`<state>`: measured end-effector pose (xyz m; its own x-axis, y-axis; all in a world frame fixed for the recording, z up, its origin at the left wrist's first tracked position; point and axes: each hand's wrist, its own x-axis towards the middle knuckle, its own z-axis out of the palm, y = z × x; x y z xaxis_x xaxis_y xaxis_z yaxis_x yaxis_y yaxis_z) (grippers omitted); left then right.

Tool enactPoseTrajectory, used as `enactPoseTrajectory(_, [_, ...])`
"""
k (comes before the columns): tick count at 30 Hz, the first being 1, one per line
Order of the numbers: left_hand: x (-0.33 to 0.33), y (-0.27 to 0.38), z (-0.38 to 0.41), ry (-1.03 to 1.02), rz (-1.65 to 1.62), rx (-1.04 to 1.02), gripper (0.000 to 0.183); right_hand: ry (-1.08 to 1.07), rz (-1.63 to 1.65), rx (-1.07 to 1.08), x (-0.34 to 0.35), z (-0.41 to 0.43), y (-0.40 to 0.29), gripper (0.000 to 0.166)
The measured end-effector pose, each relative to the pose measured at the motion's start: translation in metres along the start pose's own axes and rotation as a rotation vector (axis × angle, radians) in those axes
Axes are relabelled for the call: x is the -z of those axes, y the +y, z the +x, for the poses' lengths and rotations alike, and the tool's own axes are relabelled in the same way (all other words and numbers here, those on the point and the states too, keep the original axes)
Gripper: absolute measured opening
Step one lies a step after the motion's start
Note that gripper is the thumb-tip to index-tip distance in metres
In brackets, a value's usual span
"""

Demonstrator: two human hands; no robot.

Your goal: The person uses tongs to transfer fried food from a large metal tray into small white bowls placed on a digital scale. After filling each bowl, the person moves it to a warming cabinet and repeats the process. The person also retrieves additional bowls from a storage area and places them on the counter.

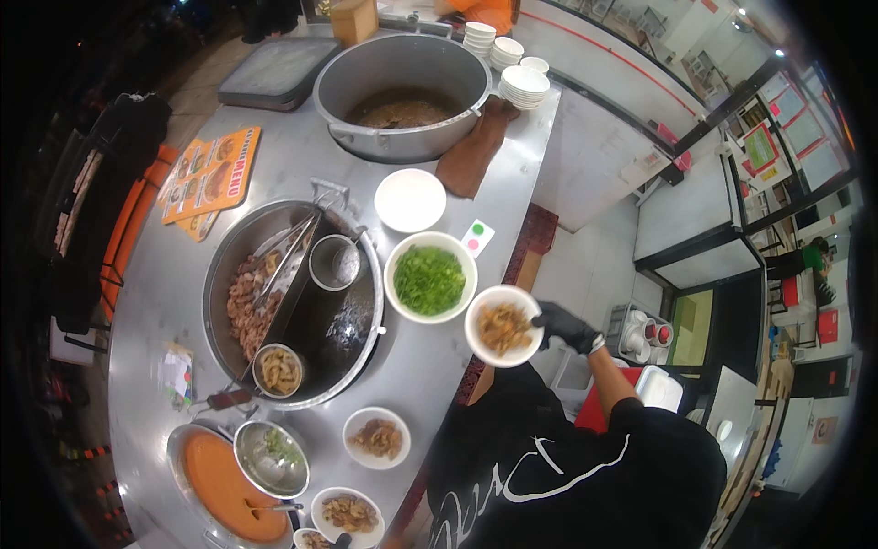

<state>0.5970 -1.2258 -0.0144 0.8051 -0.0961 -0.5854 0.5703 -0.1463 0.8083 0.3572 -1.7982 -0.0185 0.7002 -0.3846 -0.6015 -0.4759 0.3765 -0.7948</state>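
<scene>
My right hand (566,328), in a black glove, grips the rim of a white bowl of cooked meat pieces (504,326) at the counter's near edge. Just beside it stands a larger white bowl of chopped green herbs (430,278). Only a black-gloved fingertip of my left hand (341,541) shows at the bottom edge, touching or close to the rim of a white bowl of meat (348,515); the rest is hidden. Another small bowl (314,541) is partly cut off there. A further bowl of meat (376,439) stands between the two hands.
A divided round pot (374,295) holds meat, dark broth, tongs and metal strainers. Nearby are a pot of orange sauce (226,480), a metal strainer bowl (271,458), a large deep pot (403,86), an empty-looking white bowl (410,200), a brown cloth (477,154), menus (212,175) and stacked bowls (525,86).
</scene>
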Motion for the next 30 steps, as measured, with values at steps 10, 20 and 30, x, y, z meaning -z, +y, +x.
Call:
enactPoseTrajectory(10, [-0.344,0.129,-0.041,-0.002,-0.047,0.052,0.055,0.271,0.090,0.327,0.237,0.196,-0.176,0.050])
enactPoseTrajectory(20, [-0.728,0.051,0.100,-0.568,-0.353,0.023,0.059,0.016,0.107,0.199,0.357,0.337,-0.216,0.056])
enactPoseTrajectory(30, [-0.779,0.036,0.122,-0.499,-0.376,-0.035,0.064,-0.078,0.226,0.182,0.371,0.345,-0.213,0.042])
